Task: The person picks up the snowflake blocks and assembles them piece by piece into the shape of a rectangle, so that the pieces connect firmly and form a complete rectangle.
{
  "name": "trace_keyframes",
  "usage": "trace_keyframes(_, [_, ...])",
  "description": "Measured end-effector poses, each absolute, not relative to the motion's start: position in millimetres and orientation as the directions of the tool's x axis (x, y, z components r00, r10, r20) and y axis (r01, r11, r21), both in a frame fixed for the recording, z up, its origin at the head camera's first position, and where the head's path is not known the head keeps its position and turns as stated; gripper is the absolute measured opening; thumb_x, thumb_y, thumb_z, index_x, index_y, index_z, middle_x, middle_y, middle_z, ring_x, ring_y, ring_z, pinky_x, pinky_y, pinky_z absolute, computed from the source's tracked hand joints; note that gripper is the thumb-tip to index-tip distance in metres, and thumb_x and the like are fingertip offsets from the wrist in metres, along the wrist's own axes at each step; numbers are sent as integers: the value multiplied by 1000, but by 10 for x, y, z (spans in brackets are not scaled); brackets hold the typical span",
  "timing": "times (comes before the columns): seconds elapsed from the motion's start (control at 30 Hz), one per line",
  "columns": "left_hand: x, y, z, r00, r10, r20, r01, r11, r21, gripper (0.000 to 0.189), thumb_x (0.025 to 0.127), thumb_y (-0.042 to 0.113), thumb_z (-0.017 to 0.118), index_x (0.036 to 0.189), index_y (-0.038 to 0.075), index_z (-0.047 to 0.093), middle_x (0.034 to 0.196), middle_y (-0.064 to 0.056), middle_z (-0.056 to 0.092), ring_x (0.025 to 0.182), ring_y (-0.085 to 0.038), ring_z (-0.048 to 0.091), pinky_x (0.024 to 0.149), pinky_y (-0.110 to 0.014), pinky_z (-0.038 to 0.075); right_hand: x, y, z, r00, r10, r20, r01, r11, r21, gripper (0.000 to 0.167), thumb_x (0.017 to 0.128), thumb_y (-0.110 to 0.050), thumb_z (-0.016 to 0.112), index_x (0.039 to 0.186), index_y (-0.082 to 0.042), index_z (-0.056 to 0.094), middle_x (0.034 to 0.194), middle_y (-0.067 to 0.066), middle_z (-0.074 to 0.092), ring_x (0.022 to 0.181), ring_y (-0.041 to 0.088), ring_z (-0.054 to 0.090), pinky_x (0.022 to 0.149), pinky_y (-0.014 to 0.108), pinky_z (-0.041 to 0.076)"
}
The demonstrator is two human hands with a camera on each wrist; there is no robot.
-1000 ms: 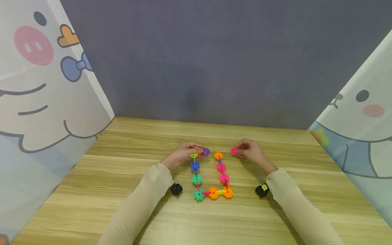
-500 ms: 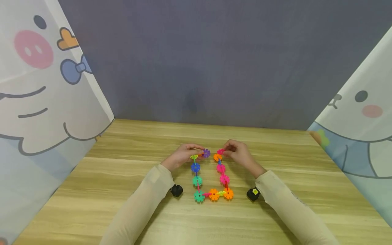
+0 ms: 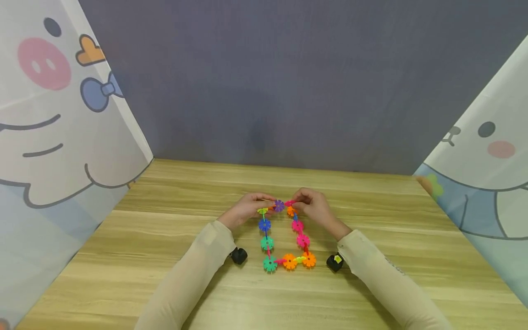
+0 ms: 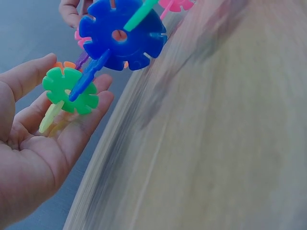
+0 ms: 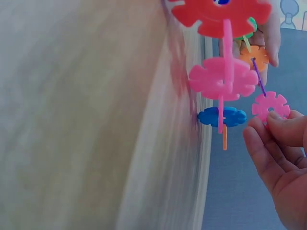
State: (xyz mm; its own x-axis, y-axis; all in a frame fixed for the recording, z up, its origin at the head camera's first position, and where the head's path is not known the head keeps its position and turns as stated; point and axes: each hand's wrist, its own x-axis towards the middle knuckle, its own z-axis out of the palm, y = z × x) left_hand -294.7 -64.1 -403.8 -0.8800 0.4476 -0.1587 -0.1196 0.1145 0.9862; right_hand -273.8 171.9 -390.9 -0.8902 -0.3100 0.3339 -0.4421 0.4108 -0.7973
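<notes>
A chain of notched plastic snowflake discs lies in a nearly rectangular outline, with green discs (image 3: 267, 243) on its left side and pink discs (image 3: 303, 240) on its right. At the far left corner my left hand (image 3: 246, 208) holds an orange disc (image 5: 254, 58) between thumb and fingers, beside a green disc (image 4: 70, 91). A purple disc (image 3: 279, 205) extends from that orange one. My right hand (image 3: 315, 208) pinches a pink disc (image 5: 269, 106) by its edge, its notched rim meeting the purple disc. Just below the right fingers, another orange disc (image 3: 291, 211) ends the right side.
The chain is on a wood-grain table (image 3: 165, 238). A dark grey panel (image 3: 264, 91) stands behind, with cartoon-printed sheets (image 3: 62, 137) at the sides. Black wrist cameras (image 3: 239, 255) sit below both hands.
My right hand has moved left, carrying the pink disc from right of the chain to the purple disc, and has turned it edge-on. The left hand has stayed nearly in place.
</notes>
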Motion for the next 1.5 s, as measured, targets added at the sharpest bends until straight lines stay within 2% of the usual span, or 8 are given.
trace_keyframes(0.37, [-2949,-638,-4018,-878,449,-167,-129,114,985,33,102,13,58,132,1,62,135,-12,59,115,-25,60,95,-45,50,-2736,1672,-3901,-873,-336,354,-476,422,-772,12,90,10,67,88,-2,68,82,10,70,72,28,69,63,32,58])
trace_keyframes(0.63, [-2939,-634,-3975,-883,439,-164,-121,124,985,33,103,13,57,133,0,62,133,-15,60,106,-24,64,90,-42,54,-2737,1663,-3893,-872,-329,363,-477,401,-782,12,90,10,66,88,-2,67,82,11,70,71,29,68,62,33,58])
trace_keyframes(0.87, [-2924,-652,-3985,-886,433,-167,-111,152,982,32,103,12,56,132,0,63,138,-14,57,122,-29,56,99,-51,48,-2717,1639,-3909,-868,-351,352,-484,436,-759,12,89,8,68,87,-4,67,78,7,67,60,23,59,53,29,50])
trace_keyframes(1.0, [-2930,-647,-3995,-889,427,-165,-106,159,982,32,103,12,56,132,0,63,139,-14,56,125,-31,54,101,-53,45,-2727,1622,-3903,-873,-344,346,-477,455,-752,13,89,7,69,86,-5,67,77,5,66,59,20,59,53,30,50])
trace_keyframes(1.2, [-2953,-616,-3980,-901,396,-179,-120,171,978,31,102,14,58,129,2,66,134,-13,60,127,-33,53,103,-57,43,-2761,1624,-3893,-885,-327,332,-453,436,-778,11,88,9,69,86,-2,67,74,7,67,59,29,60,52,29,49])
trace_keyframes(1.5, [-2956,-597,-3961,-914,360,-187,-122,194,973,31,102,17,59,129,2,66,136,-14,59,131,-35,49,104,-61,39,-2785,1596,-3884,-888,-328,321,-444,439,-781,11,89,10,67,85,0,66,74,10,67,60,32,60,52,27,49])
